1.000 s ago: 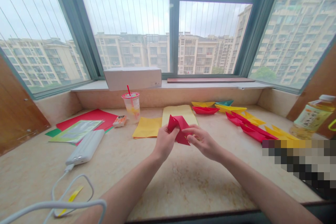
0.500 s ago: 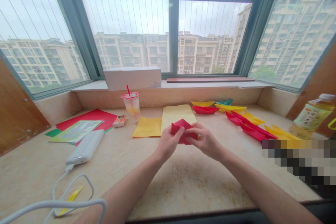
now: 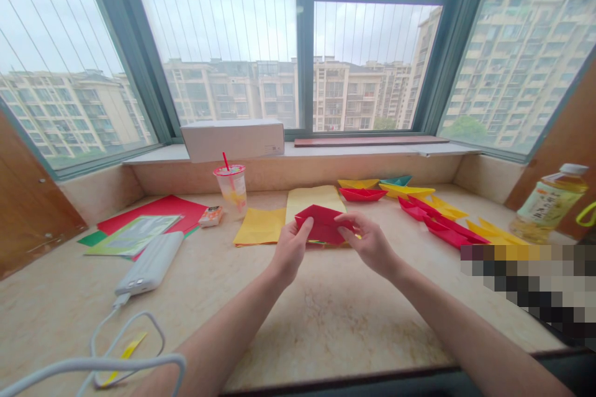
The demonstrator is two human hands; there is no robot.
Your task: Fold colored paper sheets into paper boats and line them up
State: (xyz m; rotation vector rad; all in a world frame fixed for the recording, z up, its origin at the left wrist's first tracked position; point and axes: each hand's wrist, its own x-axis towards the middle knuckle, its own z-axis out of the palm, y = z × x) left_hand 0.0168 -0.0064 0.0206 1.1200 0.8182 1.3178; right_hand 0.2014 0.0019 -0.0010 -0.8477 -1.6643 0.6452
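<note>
A folded piece of red paper (image 3: pixel 321 226) is held up between both hands above the stone counter. My left hand (image 3: pixel 291 245) pinches its left side, the thumb lying on the near face. On the right side, my right hand (image 3: pixel 370 242) grips the edge between thumb and fingers. Behind the paper lie a pale yellow sheet (image 3: pixel 310 197) and, to its left, a stack of deeper yellow paper (image 3: pixel 261 227). Several folded paper boats stand to the right, among them a red boat (image 3: pixel 362 195) and a yellow boat (image 3: pixel 407 190).
At left are a white power bank (image 3: pixel 151 263) with a cable (image 3: pixel 139 360), red paper sheets (image 3: pixel 153 206) and a small orange-white box (image 3: pixel 211 216). A plastic cup (image 3: pixel 233 189) with a straw stands behind. A drink bottle (image 3: pixel 549 205) is at right; a white box (image 3: pixel 233 140) rests on the sill.
The red paper has been opened out from a smaller, creased shape into a wider, flatter one. My hands have moved slightly apart. The view has shifted a little.
</note>
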